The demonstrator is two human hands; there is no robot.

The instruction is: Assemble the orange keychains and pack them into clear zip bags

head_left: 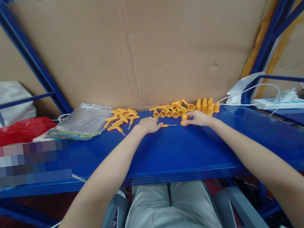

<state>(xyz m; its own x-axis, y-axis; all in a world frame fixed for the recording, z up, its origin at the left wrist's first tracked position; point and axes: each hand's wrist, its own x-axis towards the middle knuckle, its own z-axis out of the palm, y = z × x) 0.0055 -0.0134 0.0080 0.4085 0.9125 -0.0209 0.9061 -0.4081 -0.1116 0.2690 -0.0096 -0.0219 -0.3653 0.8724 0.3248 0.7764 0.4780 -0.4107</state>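
My left hand (151, 124) is closed around the handle of an orange corkscrew (165, 125), whose metal spiral points right, just above or on the blue tabletop. Fingers of my right hand (198, 118) pinch a small orange bell-shaped sleeve (184, 119), wide end down. A short gap separates the spiral's tip from this sleeve. Left of my left hand lies a pile of orange T-handled corkscrews (121, 117) with bare spirals. Behind my hands, a row of orange corkscrews in sleeves (169, 112) lies with the open ends facing me. More orange sleeves (205, 104) stand grouped behind my right hand.
A clear plastic bag (83, 120) lies left on the blue table (173, 152), near a red bag (18, 131). Cardboard (174, 44) closes off the back. Blue shelf posts rise at both sides. At right are a white power strip (274, 102) and cables.
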